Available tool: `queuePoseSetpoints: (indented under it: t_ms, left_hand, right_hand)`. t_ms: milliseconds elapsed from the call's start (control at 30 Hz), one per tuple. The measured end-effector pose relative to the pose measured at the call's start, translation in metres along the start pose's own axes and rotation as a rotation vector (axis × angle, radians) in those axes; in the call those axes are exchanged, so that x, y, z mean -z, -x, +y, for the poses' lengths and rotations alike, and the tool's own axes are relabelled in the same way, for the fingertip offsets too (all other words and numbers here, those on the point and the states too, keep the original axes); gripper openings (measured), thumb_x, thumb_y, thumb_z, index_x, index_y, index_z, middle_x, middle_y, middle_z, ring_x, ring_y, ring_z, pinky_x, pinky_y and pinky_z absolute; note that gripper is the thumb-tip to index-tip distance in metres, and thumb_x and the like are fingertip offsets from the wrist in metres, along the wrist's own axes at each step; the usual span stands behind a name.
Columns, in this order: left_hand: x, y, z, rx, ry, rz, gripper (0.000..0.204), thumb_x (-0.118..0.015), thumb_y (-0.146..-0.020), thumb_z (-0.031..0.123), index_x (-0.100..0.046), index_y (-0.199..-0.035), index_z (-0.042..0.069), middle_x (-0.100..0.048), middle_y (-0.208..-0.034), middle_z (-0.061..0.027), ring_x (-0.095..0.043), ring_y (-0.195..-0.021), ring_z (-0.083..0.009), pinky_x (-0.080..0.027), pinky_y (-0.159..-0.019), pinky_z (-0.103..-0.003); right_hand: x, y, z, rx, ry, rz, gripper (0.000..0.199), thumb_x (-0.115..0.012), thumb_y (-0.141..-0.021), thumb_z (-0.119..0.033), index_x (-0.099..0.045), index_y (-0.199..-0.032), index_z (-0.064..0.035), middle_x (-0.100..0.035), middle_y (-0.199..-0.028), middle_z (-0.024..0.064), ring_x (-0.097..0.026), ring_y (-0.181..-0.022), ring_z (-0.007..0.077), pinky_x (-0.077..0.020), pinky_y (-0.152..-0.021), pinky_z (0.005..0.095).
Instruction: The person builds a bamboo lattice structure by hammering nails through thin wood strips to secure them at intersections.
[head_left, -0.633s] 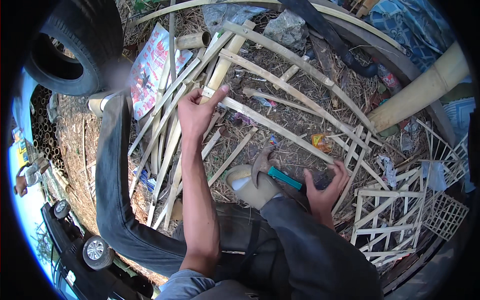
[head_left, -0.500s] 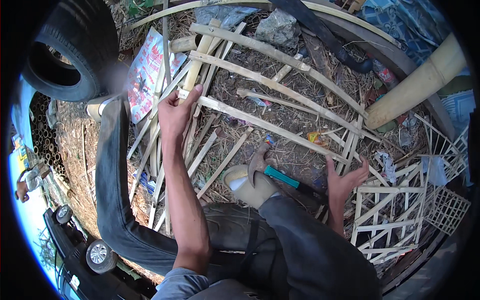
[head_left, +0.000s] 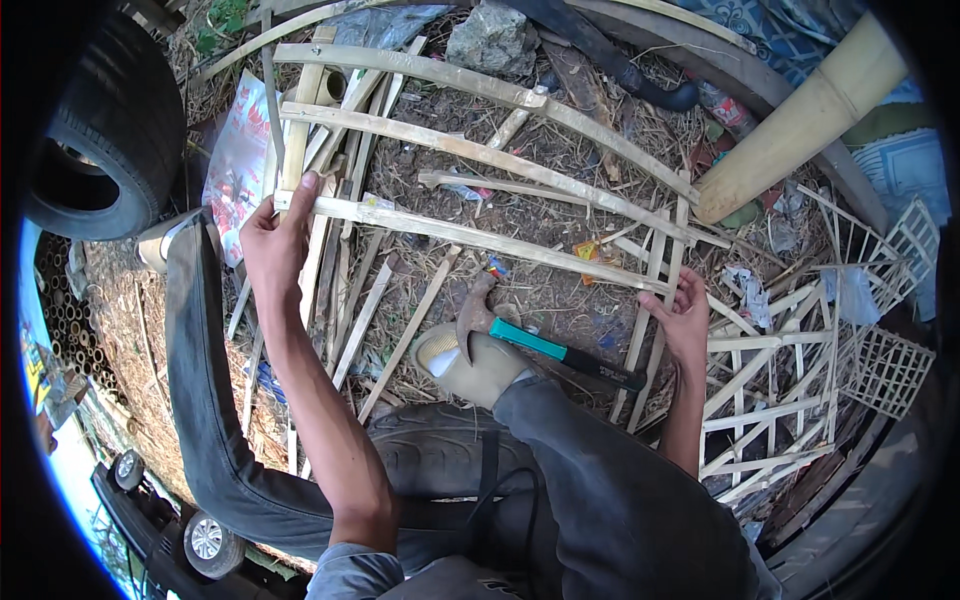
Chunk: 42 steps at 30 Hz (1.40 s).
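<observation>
Three long bamboo slats lie across the ground, fixed to a short bamboo crosspiece (head_left: 297,148) at their left ends. Between thumb and fingers, my left hand (head_left: 277,248) pinches the nearest bamboo slat (head_left: 470,235) where it meets that crosspiece. At the slat's other end, my right hand (head_left: 686,318) closes on it beside an upright strip, its fingertips partly behind. Farther away are the middle slat (head_left: 480,152) and the far slat (head_left: 430,72). A claw hammer (head_left: 545,345) with a teal and black handle rests its head against my shoe (head_left: 465,365).
Loose bamboo strips (head_left: 365,320) lie near my left forearm. A bamboo lattice (head_left: 770,400) stands at right, below a thick bamboo pole (head_left: 800,120). Tires (head_left: 110,130) sit at the far left. A rock (head_left: 492,40) lies at the back.
My right hand has gone from spread fingers beside the nearest slat's end to gripping it. My left hand keeps its pinch. The whole scene has shifted left in view.
</observation>
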<state>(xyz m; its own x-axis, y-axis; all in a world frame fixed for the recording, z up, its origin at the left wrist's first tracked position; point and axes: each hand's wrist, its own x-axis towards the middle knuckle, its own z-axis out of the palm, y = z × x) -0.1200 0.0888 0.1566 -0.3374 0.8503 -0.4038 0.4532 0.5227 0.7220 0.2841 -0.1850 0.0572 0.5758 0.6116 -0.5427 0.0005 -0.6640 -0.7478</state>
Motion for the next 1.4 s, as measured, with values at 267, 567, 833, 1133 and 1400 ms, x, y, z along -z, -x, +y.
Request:
queuePoseSetpoints:
  t_ms: [267, 567, 833, 1133, 1400]
  left_hand:
    - [0.043, -0.027, -0.004, 0.03, 0.084, 0.086, 0.038, -0.081, -0.089, 0.044, -0.068, -0.079, 0.01, -0.045, -0.056, 0.0104, -0.034, -0.046, -0.0001, -0.021, -0.045, -0.021]
    - [0.114, -0.108, -0.079, -0.192, -0.313, 0.297, 0.071, -0.06, -0.095, 0.06, -0.066, -0.102, -0.01, -0.065, -0.083, -0.0183, -0.057, -0.078, -0.028, -0.046, -0.078, -0.039]
    - [-0.015, -0.052, -0.071, -0.395, -0.569, 0.722, 0.108, -0.069, -0.09, 0.053, -0.007, -0.154, -0.01, -0.012, -0.154, -0.0412, -0.009, -0.148, -0.0534, -0.011, -0.117, -0.067]
    - [-0.187, 0.049, -0.012, -0.946, -0.358, 0.029, 0.03, -0.068, -0.094, 0.024, -0.072, -0.07, 0.006, -0.065, -0.08, -0.0066, -0.066, -0.085, -0.0282, -0.051, -0.075, -0.042]
    - [-0.197, 0.059, 0.004, -0.891, -0.128, 0.176, 0.035, -0.067, -0.097, 0.016, -0.065, -0.064, 0.004, -0.056, -0.062, -0.0086, -0.054, -0.046, -0.0283, -0.041, -0.046, -0.039]
  right_hand:
    - [-0.015, -0.013, -0.073, 0.114, -0.128, -0.011, 0.048, -0.069, -0.101, -0.018, -0.053, -0.139, 0.0054, -0.068, -0.096, 0.0035, -0.055, -0.072, 0.0058, -0.0448, -0.058, 0.0213]
    - [-0.118, -0.012, -0.132, 0.27, -0.138, -0.15, 0.042, -0.063, -0.104, -0.02, -0.057, -0.137, 0.0063, -0.07, -0.106, 0.0106, -0.067, -0.086, 0.0147, -0.0508, -0.068, 0.0281]
    - [-0.213, 0.002, -0.14, 0.471, 0.389, 0.14, 0.044, -0.054, -0.106, -0.028, -0.054, -0.14, -0.001, -0.064, -0.116, 0.0229, -0.067, -0.103, 0.0411, -0.0522, -0.088, 0.0473]
    - [-0.193, -0.02, -0.124, 0.216, -0.1, -0.092, 0.033, -0.055, -0.108, -0.024, -0.066, -0.124, 0.0031, -0.071, -0.095, 0.0133, -0.068, -0.084, 0.0237, -0.054, -0.073, 0.0351]
    - [-0.144, -0.012, -0.132, -0.02, -0.346, -0.605, 0.026, -0.05, -0.11, -0.019, -0.057, -0.128, -0.0021, -0.062, -0.08, 0.0018, -0.058, -0.063, 0.0072, -0.0461, -0.049, 0.0224]
